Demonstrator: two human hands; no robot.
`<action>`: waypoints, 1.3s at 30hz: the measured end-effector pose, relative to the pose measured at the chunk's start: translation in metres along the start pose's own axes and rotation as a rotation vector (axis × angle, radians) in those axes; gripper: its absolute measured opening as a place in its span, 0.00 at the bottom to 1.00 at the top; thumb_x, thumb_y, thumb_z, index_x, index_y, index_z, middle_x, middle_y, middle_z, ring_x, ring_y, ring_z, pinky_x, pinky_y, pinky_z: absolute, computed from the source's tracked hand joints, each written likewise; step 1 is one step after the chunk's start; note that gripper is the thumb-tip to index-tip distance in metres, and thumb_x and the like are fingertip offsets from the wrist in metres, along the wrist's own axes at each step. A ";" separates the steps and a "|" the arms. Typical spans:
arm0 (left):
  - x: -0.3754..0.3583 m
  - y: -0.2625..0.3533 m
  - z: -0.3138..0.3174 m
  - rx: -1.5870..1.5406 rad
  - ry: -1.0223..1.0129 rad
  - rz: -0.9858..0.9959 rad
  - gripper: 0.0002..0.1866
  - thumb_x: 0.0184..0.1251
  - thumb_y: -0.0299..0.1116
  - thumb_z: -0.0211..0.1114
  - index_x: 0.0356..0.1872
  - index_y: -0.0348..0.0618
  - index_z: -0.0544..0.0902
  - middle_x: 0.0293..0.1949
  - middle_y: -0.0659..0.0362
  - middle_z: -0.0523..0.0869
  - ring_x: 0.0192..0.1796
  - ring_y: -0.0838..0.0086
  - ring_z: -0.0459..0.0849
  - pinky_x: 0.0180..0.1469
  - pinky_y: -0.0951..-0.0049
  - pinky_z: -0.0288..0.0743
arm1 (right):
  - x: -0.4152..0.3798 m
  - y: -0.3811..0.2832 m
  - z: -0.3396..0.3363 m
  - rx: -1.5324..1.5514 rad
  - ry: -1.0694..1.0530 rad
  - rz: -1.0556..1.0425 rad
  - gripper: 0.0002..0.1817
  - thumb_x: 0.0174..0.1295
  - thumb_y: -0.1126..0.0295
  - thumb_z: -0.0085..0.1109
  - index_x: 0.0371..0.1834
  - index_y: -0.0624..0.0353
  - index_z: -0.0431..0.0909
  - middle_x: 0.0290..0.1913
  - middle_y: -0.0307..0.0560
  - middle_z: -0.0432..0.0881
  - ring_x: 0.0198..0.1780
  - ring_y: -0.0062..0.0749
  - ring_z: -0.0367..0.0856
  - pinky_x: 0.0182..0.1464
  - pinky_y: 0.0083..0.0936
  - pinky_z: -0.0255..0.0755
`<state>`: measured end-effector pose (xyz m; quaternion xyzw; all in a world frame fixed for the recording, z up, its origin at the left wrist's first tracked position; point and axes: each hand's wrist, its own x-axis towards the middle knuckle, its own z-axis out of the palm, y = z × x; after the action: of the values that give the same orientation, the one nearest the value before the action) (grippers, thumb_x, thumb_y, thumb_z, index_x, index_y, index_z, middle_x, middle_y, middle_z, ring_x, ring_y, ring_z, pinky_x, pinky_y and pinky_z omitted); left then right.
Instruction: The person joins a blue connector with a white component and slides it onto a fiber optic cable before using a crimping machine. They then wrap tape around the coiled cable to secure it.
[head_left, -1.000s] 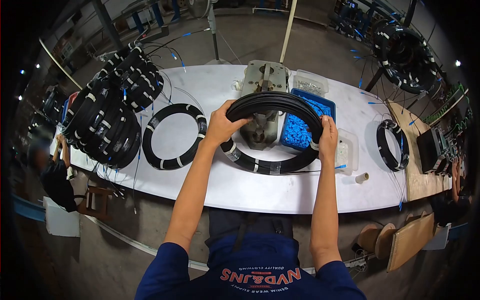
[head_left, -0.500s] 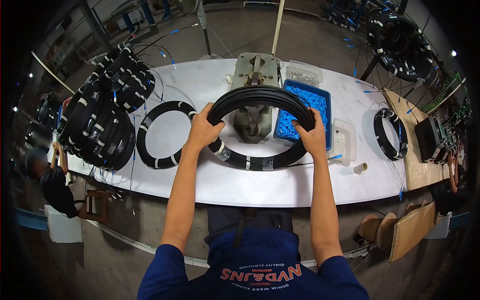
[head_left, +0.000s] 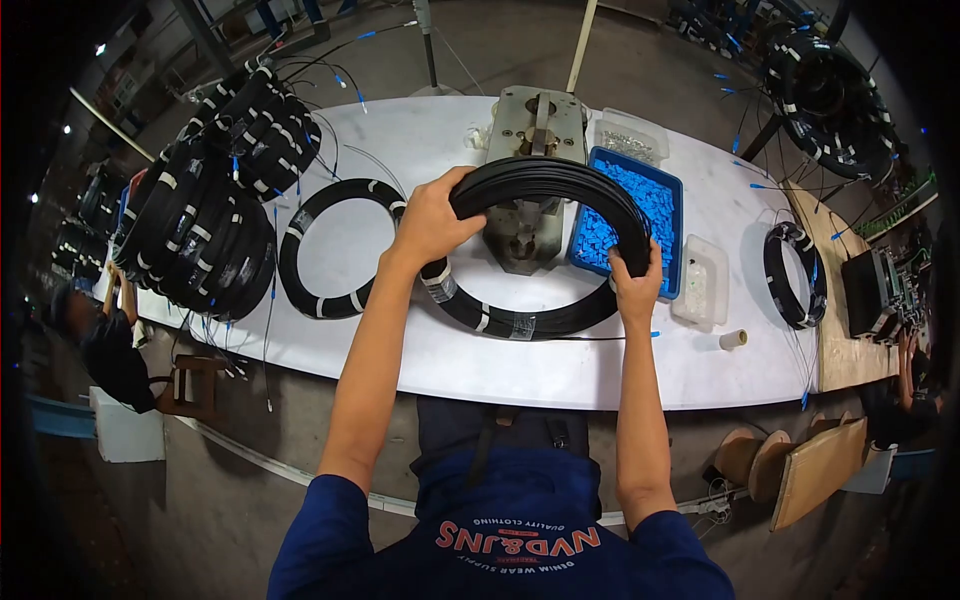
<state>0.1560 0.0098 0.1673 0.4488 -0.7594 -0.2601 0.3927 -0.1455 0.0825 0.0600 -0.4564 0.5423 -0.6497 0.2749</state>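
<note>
Both my hands hold a large coil of black cable [head_left: 545,172] above the white table. My left hand [head_left: 435,220] wraps around its left side, with the thumb on the inner edge. On the right side, my right hand [head_left: 637,283] pinches the coil between thumb and fingers. Tape bands show along the coil's near arc [head_left: 520,325]. A loose cable end with a blue tip [head_left: 654,334] sticks out beneath my right wrist. Just beyond the coil stands a metal press [head_left: 540,125], partly hidden by it.
Left of the coil lie another taped cable coil [head_left: 290,250] and a big stack of coils [head_left: 200,240]. A blue tray [head_left: 678,225] of blue connectors, clear plastic boxes [head_left: 700,285] and a small roll [head_left: 733,340] are on the right. Another coil [head_left: 775,275] lies farther right. People work at both sides.
My right hand has moved down along the coil's right side, and the coil's raised arc now tilts down to the right. The camera view has shifted slightly.
</note>
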 end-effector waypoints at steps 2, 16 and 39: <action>-0.002 -0.003 0.002 -0.011 0.019 0.024 0.31 0.48 0.34 0.75 0.57 0.38 0.79 0.42 0.46 0.88 0.44 0.59 0.88 0.50 0.66 0.79 | 0.002 -0.012 -0.001 -0.041 -0.002 -0.027 0.28 0.57 0.73 0.71 0.60 0.67 0.70 0.47 0.43 0.80 0.46 0.22 0.78 0.50 0.20 0.73; -0.021 -0.015 -0.002 -0.269 0.001 -0.126 0.40 0.53 0.39 0.78 0.67 0.39 0.71 0.53 0.49 0.83 0.55 0.66 0.83 0.61 0.69 0.74 | 0.013 -0.014 -0.017 0.020 -0.006 -0.171 0.37 0.68 0.56 0.61 0.76 0.60 0.58 0.61 0.51 0.74 0.63 0.36 0.70 0.68 0.33 0.61; -0.023 -0.041 0.006 -0.521 0.166 0.000 0.46 0.66 0.49 0.68 0.77 0.41 0.54 0.68 0.47 0.70 0.69 0.60 0.72 0.69 0.61 0.67 | 0.000 -0.012 -0.007 0.085 0.004 -0.100 0.35 0.72 0.61 0.57 0.76 0.62 0.56 0.70 0.55 0.65 0.65 0.36 0.72 0.68 0.30 0.64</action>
<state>0.1775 0.0117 0.1247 0.3522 -0.6322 -0.4091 0.5558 -0.1496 0.0888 0.0718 -0.4696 0.4910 -0.6860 0.2604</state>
